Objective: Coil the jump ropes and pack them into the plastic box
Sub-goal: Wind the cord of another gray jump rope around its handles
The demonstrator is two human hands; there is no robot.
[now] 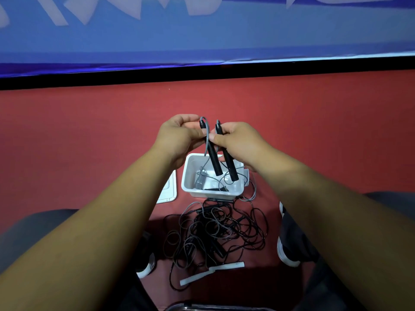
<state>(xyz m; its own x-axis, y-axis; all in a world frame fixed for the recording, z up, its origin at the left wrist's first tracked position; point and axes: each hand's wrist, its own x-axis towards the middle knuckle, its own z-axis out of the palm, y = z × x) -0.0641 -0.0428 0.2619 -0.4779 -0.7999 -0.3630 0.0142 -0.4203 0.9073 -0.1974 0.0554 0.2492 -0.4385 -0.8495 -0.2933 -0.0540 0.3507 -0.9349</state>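
on the red floor (89, 142) sits the plastic box (184, 176), tangled jump ropes (215, 232) just beside it. above it, left hand (177, 138) and right hand (240, 142) each pinch a stiff black handle (215, 160). the cord (207, 140) looks light and floppy, so grab handles.

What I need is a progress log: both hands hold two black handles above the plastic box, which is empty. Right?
Not quite. The head view shows the plastic box holds a coiled grey rope. The left hand and right hand do hold the black handles above it.

Red floor (89, 142); blue banner (202, 37) at 12 o'clock; white strips (226, 266) at 6; left shoe (147, 267) at 7, right shoe (286, 254) at 5.
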